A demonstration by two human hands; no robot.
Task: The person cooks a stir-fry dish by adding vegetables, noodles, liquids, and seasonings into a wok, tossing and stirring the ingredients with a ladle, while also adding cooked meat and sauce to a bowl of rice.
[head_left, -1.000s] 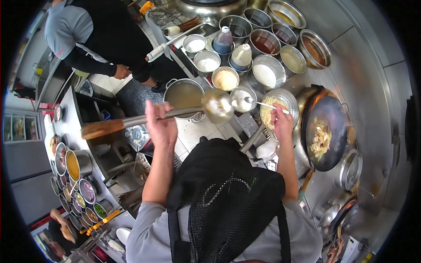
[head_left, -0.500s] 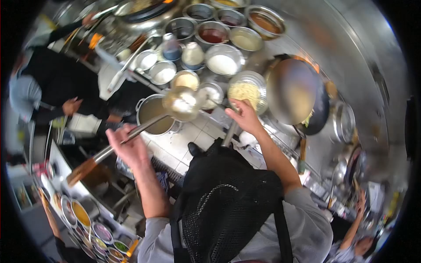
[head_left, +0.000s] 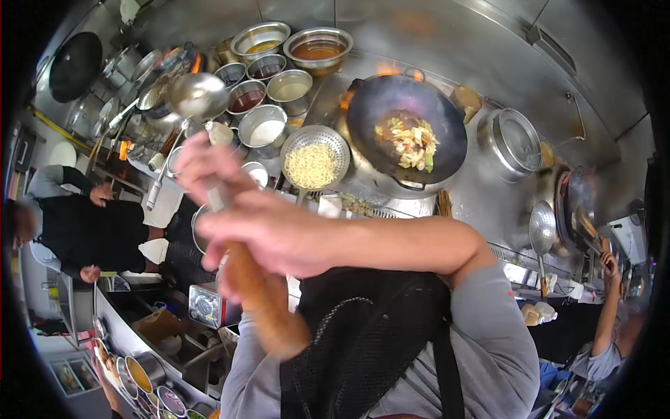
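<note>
My right arm reaches across my body to the left, and my right hand [head_left: 279, 234] wraps around a long-handled ladle. Its wooden handle [head_left: 265, 300] points down toward my chest. The ladle's round metal bowl [head_left: 199, 96] is raised at upper left. Blurred fingers of my left hand [head_left: 209, 164] show beyond the right hand, near the metal shaft; their grip is smeared and most of that forearm is hidden. Ahead, a perforated strainer [head_left: 342, 150] holds pale noodles [head_left: 311, 166]. Chopped vegetables [head_left: 408, 143] lie in a black wok [head_left: 370, 105] to its right, over flames.
Metal pots of sauces [head_left: 246, 97] and a bowl of brown liquid [head_left: 319, 52] stand behind the strainer. A steel pot [head_left: 506, 150] sits right of the wok. Co-workers are at the left [head_left: 84, 230] and the right [head_left: 611, 300]. A skimmer [head_left: 541, 227] rests at right.
My right hand has left the strainer's handle and crossed left to the ladle. The left hand, open beside the ladle earlier, is now mostly covered. My view has shifted, showing the wok's contents clearly.
</note>
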